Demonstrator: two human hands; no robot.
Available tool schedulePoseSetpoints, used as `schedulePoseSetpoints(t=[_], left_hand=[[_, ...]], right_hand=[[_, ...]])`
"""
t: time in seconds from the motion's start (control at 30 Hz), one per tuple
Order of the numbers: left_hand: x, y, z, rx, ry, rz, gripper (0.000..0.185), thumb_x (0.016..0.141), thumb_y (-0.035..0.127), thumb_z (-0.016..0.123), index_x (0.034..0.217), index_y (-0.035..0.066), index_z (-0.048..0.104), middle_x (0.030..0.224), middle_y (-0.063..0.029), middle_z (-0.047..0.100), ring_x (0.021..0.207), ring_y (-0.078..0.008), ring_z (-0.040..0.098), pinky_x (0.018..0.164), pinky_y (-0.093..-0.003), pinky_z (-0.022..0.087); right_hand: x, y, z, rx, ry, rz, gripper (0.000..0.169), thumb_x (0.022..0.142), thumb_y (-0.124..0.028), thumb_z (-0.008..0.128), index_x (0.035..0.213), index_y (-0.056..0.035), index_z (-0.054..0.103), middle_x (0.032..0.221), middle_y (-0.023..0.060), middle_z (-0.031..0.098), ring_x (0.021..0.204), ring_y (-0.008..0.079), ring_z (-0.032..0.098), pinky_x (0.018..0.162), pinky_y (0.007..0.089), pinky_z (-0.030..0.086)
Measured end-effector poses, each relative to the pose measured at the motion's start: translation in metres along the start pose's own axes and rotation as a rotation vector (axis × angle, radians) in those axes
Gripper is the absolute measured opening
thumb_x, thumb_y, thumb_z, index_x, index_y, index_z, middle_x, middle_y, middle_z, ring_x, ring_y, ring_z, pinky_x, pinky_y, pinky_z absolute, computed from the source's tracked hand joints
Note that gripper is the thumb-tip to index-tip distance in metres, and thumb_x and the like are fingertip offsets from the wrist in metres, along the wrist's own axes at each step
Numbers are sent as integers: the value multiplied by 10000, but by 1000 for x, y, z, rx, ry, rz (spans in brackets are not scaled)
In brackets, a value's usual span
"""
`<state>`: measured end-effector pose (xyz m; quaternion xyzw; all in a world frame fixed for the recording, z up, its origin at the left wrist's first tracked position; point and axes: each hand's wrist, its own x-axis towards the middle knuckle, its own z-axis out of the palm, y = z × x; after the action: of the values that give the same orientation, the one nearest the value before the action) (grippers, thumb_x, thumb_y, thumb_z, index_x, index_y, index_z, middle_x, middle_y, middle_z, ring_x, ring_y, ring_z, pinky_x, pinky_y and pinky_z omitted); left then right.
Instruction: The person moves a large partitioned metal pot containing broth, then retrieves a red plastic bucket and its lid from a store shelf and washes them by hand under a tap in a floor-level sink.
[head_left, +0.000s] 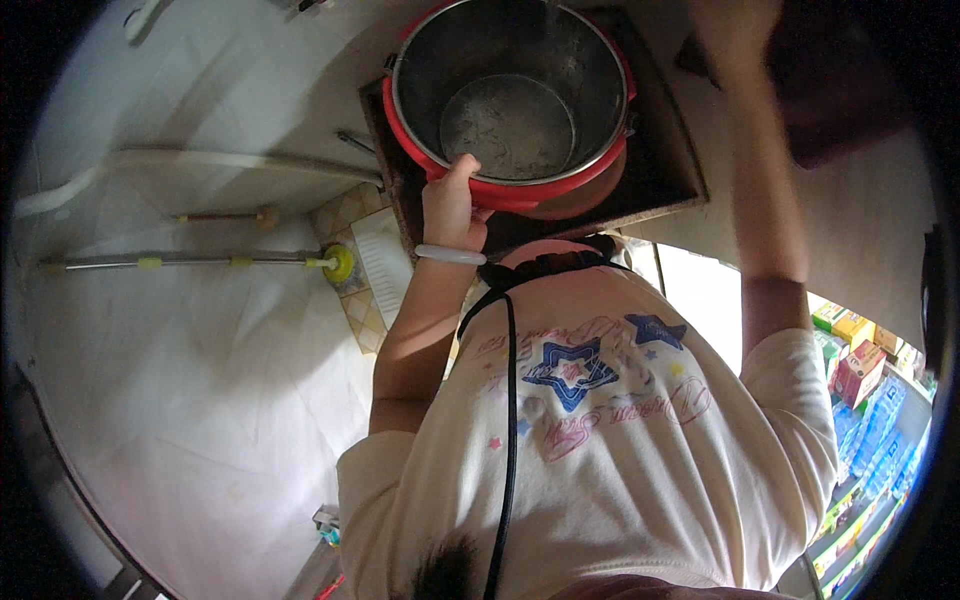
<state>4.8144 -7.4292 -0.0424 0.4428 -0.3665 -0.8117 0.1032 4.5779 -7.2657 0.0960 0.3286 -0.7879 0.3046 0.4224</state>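
A deep round metal pot (495, 56) with a red outer rim is before me at the top of the view. Shallow water (506, 127) appears to cover its bottom, and a thin stream seems to fall along the far wall. My left hand (454, 202) grips the near-left rim, thumb over the edge and fingers beneath. A pale bangle circles that wrist. Beneath the pot lies a dark square basin or stand (671, 169). My right hand (735, 37) is raised beyond the pot's right side, motion-blurred and cut by the frame's top; its grip is unclear.
A pale pipe (247, 161) runs along the white tiled wall at left. Below it leans a mop pole (195, 262) with a yellow-green head. A grey surface (847, 225) extends at right. Lower right, shelves hold boxes (860, 373) and bottled water (877, 427).
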Motion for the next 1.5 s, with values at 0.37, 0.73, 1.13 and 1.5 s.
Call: schedulePoseSetpoints(t=[0.37,0.73,1.13,1.5], left_hand=[[-19,-54,38,80,82,0,189,792,159,585,926,31,548,872,-67,596,696,-194,586,558,-297,474],[-8,-71,-7,135,76,210,423,755,69,583,1078,4,318,998,-118,470,861,-245,545,545,-397,554],[-10,-62,25,77,-47,42,162,834,150,503,928,21,535,847,-97,575,723,-216,580,632,-317,502],[-6,-55,1,-106,-131,-47,238,846,249,551,935,28,553,936,-114,599,837,-244,599,743,-362,515]], right_hand=[[-162,1,200,-199,-1041,543,424,704,-312,671,991,-5,618,910,163,635,861,276,628,738,381,508],[-211,-85,236,337,-1050,690,421,724,-192,618,1087,12,555,1153,178,548,1062,299,533,865,354,452],[-143,-117,182,1613,-253,1892,279,780,21,451,1041,-68,493,944,79,532,869,237,520,762,375,445],[-155,-191,184,1487,-374,1612,371,706,87,455,1024,-103,476,980,115,515,937,253,504,809,385,436]])
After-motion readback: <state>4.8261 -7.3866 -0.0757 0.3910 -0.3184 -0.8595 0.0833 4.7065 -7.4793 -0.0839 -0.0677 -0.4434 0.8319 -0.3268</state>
